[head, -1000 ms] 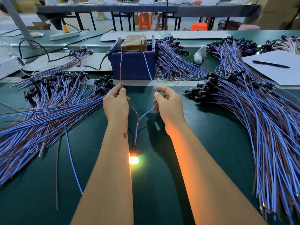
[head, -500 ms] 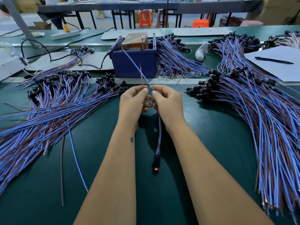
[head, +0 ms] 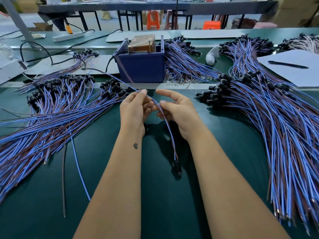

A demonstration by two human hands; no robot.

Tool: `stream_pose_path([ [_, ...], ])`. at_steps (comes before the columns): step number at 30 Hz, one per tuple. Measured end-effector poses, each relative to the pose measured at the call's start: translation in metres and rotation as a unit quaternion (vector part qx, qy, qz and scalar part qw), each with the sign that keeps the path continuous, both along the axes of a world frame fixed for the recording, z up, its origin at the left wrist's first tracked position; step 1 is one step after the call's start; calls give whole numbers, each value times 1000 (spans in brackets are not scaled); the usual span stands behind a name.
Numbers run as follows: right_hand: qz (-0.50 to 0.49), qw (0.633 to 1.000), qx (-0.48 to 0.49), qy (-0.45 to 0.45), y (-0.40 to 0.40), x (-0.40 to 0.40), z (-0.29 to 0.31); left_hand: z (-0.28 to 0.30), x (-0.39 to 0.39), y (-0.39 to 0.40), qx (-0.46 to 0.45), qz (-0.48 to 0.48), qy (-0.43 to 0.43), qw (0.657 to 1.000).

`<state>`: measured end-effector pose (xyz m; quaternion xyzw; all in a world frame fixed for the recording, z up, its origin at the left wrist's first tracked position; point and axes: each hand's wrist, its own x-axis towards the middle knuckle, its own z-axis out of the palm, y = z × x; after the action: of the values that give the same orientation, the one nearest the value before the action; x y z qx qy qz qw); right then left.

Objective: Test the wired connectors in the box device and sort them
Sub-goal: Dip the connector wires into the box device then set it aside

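1. On your far left lies a fanned heap of blue and brown wired connectors [head: 51, 118], black heads toward the far side, loose ends toward the near left. They are too many to count. One stray blue wire [head: 79, 169] and one stray brown wire [head: 63, 178] lie apart at its near edge.
2. Your left hand [head: 133, 109] has thumb and forefinger pinched together on the one wired connector being handled [head: 165, 121], just short of its free ends, which trail off up and left toward that heap.
3. That connector's long axis runs from the pinch, between your two hands, down toward you; its black head [head: 177, 167] rests on the green mat [head: 155, 213] between your forearms, unlit.
4. The dark blue box device [head: 141, 66] stands on the far side, directly beyond your hands, with one brown block [head: 142, 43] in it. The wire ends no longer reach toward it, so the test looks finished and sorting looks like the step in hand.
5. Your right hand [head: 177, 111] is loosening: forefinger stretched out clear of the wire, the lower fingers curled close against it. Whether they grip it I cannot tell.
6. The left hand alone has a sure hold, and the wire already points toward the left heap, so that hand is better placed to carry it over.
7. On your right spreads a second, larger heap of wired connectors [head: 276, 126], also uncountable; beyond it one white sheet [head: 293, 71] bears one black pen [head: 287, 64].
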<state>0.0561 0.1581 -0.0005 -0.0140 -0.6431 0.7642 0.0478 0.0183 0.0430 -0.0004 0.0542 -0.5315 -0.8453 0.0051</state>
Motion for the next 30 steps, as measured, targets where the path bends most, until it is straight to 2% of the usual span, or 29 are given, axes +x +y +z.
stream_pose_path([
  [2,42,997,-68,14,5,1,1,0,-1,-2,47,18,-8,999],
  [4,64,987,-143,40,7,2,2,0,0,-2,44,20,-1,999],
  [8,22,973,-214,81,9,1,3,-3,6,3,-58,-7,49,997],
  [11,-30,971,-221,81,17,1,5,-5,12,10,-170,-37,103,979],
  [14,-108,981,-139,83,22,1,4,-9,20,19,-279,-59,157,945],
  [16,-162,981,-63,83,25,5,1,-12,28,27,-319,-78,181,927],
  [18,-189,979,-32,73,31,8,2,-15,38,39,-349,-86,209,910],
  [22,-246,967,37,50,52,14,14,-14,61,76,-323,-109,243,908],
  [27,-266,930,252,-7,100,32,32,-13,88,113,-303,-127,265,907],
  [30,-267,881,388,-47,131,48,43,-10,102,129,-306,-175,290,890],
])
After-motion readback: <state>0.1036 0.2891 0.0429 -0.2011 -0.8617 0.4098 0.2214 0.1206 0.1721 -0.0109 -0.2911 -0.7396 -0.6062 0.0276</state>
